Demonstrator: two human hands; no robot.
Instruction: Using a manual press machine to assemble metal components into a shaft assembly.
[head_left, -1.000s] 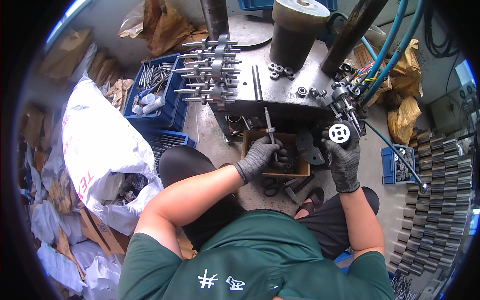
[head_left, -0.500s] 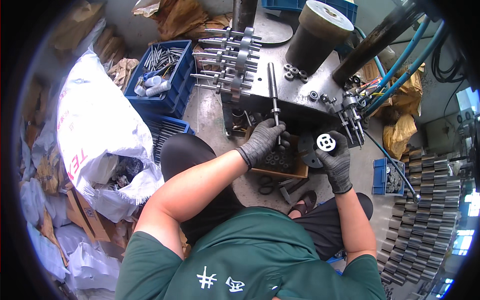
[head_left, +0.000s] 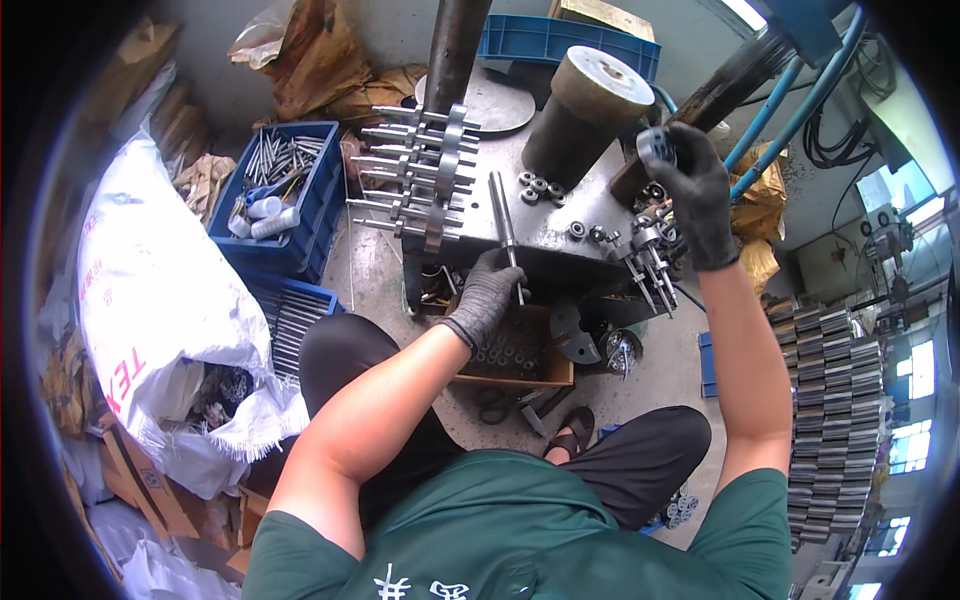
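Note:
In a grey work glove, my left hand (head_left: pixel 485 298) is closed round the lower end of a slim steel shaft (head_left: pixel 502 212), which leans up over the front edge of the metal table (head_left: pixel 478 222). My gloved right hand (head_left: pixel 698 190) is raised beside the dark upright post (head_left: pixel 715 82). Its fingers grip the edge of a round metal disc (head_left: pixel 656 147) with holes in its face. Several small bearings (head_left: pixel 540 187) lie on the table by a thick steel cylinder (head_left: pixel 585 115). Shafts with round metal cores (head_left: pixel 447 170) stand in a row along the table's left side.
Blue crates (head_left: pixel 318 190) of shafts and a big white sack (head_left: pixel 170 290) stand to my left. Below the table sits a wooden box (head_left: pixel 560 372) with small rings. Blue hoses (head_left: pixel 785 130) run at the upper right, above stacked metal cores (head_left: pixel 835 420). More assembled shafts (head_left: pixel 652 262) lean at the table's right corner.
My right hand has risen from in front of the table to beside the post, carrying the disc and turning it. My left hand still holds the shaft at the table edge. The view has shifted.

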